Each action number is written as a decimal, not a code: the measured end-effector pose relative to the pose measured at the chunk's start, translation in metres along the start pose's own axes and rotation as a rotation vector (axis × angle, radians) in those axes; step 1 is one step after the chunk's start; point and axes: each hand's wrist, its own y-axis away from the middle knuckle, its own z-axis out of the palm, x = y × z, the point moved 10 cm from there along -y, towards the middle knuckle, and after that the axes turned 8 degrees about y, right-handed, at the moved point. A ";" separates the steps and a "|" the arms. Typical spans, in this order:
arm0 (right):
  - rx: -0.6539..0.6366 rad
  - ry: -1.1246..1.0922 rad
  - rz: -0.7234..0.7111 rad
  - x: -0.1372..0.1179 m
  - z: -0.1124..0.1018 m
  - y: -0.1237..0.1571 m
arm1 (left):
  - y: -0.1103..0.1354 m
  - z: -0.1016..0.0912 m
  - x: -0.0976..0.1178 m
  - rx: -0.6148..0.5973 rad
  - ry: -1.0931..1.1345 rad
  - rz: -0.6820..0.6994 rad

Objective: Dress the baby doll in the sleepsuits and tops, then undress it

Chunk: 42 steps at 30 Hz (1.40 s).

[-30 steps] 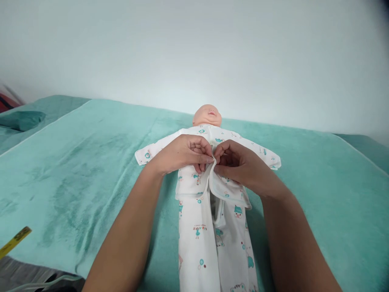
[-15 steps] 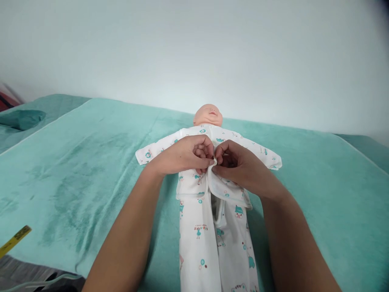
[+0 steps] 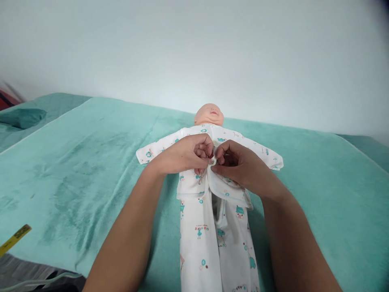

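A baby doll (image 3: 209,114) lies on its back, dressed in a white printed baby shirt (image 3: 191,184) and matching printed trousers (image 3: 197,243). Over the doll's chest, my left hand (image 3: 197,152) pinches one front edge of the shirt. My right hand (image 3: 232,160) grips the facing edge, thumb below and fingers curled above. Between the fingertips a small round fastener (image 3: 212,161) shows on the shirt's edge, partly covered. Below it the shirt front hangs apart at the hem. The doll's sleeves stretch out to both sides.
A green plush cover (image 3: 91,174) spreads under the doll, with creases on the left. Behind it rises a pale wall (image 3: 194,52). A yellow strip with dark marks (image 3: 15,239) juts in at the lower left, above a grey floor (image 3: 18,271).
Both hands stay at the shirt front with almost the same grip. The held edge has turned slightly, so the small fastener shows more plainly between the fingertips.
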 end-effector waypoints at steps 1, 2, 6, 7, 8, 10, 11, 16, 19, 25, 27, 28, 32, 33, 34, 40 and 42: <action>-0.004 -0.002 -0.002 0.000 0.000 0.000 | 0.000 0.000 0.000 0.002 -0.004 -0.001; -0.008 -0.003 -0.002 0.000 0.000 0.000 | 0.000 -0.001 -0.001 0.004 -0.009 -0.004; -0.004 0.009 -0.009 -0.001 0.000 -0.001 | 0.000 0.000 0.001 0.012 -0.035 -0.013; -0.001 0.012 -0.013 -0.001 0.000 -0.001 | 0.001 0.000 0.002 0.020 -0.054 -0.014; 0.002 0.014 -0.016 -0.002 0.000 -0.001 | 0.001 0.000 0.003 0.033 -0.080 -0.013; 0.001 0.013 -0.019 -0.003 0.000 0.000 | 0.003 -0.001 0.006 0.068 -0.143 -0.010; -0.001 0.011 -0.018 -0.003 0.000 0.000 | 0.003 -0.002 0.007 0.089 -0.170 -0.008; 0.001 0.007 -0.003 0.000 0.000 0.001 | 0.001 -0.001 0.006 0.084 -0.098 0.031; 0.000 -0.016 0.004 0.001 0.000 0.000 | -0.001 0.001 0.005 0.025 0.003 0.054; -0.009 -0.048 0.020 0.004 0.000 0.000 | 0.002 0.003 0.008 0.004 -0.073 0.021; 0.001 -0.048 0.012 0.003 -0.001 0.000 | 0.004 0.003 0.007 0.021 -0.123 -0.020; 0.004 -0.049 0.011 0.003 -0.001 0.000 | 0.005 0.003 0.007 0.032 -0.149 -0.039; 0.004 -0.049 0.028 0.004 -0.001 -0.002 | 0.009 0.001 0.010 0.078 -0.296 -0.060; 0.006 -0.047 0.033 0.005 -0.001 -0.002 | 0.010 0.000 0.012 0.090 -0.339 -0.053; 0.008 -0.046 0.035 0.006 -0.001 -0.002 | 0.010 0.000 0.013 0.100 -0.377 -0.046; 0.010 -0.049 0.032 0.005 -0.001 -0.002 | 0.011 -0.002 0.013 0.101 -0.369 -0.057; 0.008 -0.050 0.032 0.005 -0.001 -0.002 | 0.011 -0.001 0.011 0.090 -0.332 -0.058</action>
